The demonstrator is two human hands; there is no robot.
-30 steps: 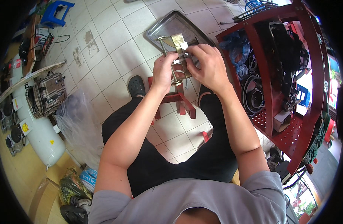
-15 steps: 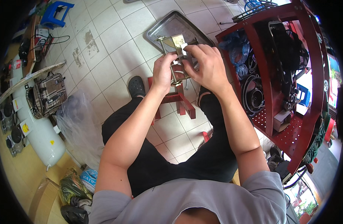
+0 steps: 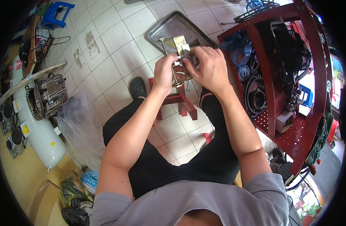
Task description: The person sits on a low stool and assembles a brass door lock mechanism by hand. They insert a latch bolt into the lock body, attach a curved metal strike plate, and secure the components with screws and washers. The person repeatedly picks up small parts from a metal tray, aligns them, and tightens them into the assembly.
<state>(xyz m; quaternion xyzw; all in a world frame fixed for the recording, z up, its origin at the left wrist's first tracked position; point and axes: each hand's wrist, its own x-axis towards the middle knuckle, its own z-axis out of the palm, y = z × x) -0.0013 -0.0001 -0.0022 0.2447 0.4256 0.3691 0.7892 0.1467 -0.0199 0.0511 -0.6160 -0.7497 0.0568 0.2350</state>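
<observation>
Head view: where is the metal frame (image 3: 179, 40)?

In front of the person, over a red stand (image 3: 176, 99); I cannot tell whether it rests there.

And the hands?

The left hand (image 3: 164, 73) has its grip closed around the frame's left side, thumb on top, same as half a second ago. The right hand (image 3: 208, 67) is at the other side, thumb toward the middle; I cannot tell whether its grip pinches a part.

Any change?

The right forefinger, earlier stretched over the bright face, is now drawn back and curled, baring more of that face.

Farther out?

A metal tray (image 3: 161, 28) on the tiled floor (image 3: 116, 49), and a red rack (image 3: 252, 49) to the right.
</observation>
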